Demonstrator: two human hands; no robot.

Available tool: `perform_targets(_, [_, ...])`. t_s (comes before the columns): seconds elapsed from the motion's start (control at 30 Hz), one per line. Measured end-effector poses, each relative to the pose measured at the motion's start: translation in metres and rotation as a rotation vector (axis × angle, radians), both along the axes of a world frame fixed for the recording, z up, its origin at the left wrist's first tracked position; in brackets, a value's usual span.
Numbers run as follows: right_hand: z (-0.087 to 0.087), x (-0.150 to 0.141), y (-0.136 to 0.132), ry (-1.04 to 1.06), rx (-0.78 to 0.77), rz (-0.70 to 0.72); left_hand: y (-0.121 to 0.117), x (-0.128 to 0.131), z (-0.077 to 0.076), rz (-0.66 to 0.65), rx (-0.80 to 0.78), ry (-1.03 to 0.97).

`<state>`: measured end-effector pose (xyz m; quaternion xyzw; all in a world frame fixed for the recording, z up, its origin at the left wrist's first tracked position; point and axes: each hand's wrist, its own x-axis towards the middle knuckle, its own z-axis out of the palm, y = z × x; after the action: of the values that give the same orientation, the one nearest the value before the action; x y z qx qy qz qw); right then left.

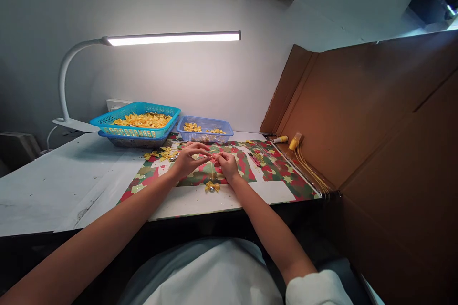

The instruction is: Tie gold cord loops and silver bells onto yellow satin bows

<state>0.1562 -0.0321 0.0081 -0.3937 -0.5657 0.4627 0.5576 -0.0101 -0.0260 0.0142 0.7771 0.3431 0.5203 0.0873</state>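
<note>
My left hand (191, 159) and my right hand (226, 164) meet over the patterned sheet, fingertips pinched close together. Between them they hold a thin gold cord (212, 171), whose upper end is hidden by my fingers. The cord runs down to a gold ribbon bow (212, 187) with a shiny silver bell-like piece at its centre, near the table's front edge. Left of my left hand lie more gold bows (168, 154), one beside a silver piece.
A turquoise basket (134, 131) heaped with gold bows sits stacked on another basket. A blue basket (205, 137) holds gold pieces. Cord strands (311, 171) and yellow spools (295, 141) lie by the cardboard wall (372, 105). A lamp (171, 38) spans overhead; red-handled snips (255, 158) lie right.
</note>
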Motion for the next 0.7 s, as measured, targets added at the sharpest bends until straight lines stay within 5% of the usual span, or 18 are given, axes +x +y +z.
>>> perform_targets(0.23, [-0.0008,0.0017,-0.0001,0.004,-0.029,0.086,0.0009,-0.0003,-0.0009,0.002,0.001,-0.002])
perform_targets(0.7, [-0.0004,0.0025,0.0014,-0.054,0.015,0.020,0.0026,-0.0044,0.0020,0.099,0.043,0.131])
